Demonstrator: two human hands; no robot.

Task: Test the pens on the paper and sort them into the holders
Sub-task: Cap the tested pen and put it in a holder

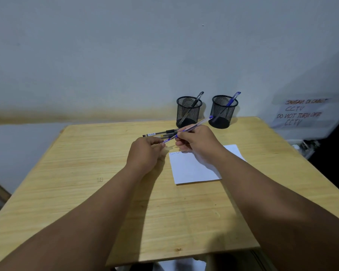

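Right hand is gripping blue pen mid-barrel, left hand pinching its cap end, above table at paper's 11 o'clock. Pen's looking light, stiff, slick plastic; hold at grip section. Holders sitting at 12.

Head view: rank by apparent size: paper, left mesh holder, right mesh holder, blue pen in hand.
1. Paper, largest, partly hidden by the right hand.
2. Left mesh holder and right mesh holder: alike, no ranking.
3. Blue pen, thinnest.

Both hands, left hand and right hand, fingers curled, nearly touching.
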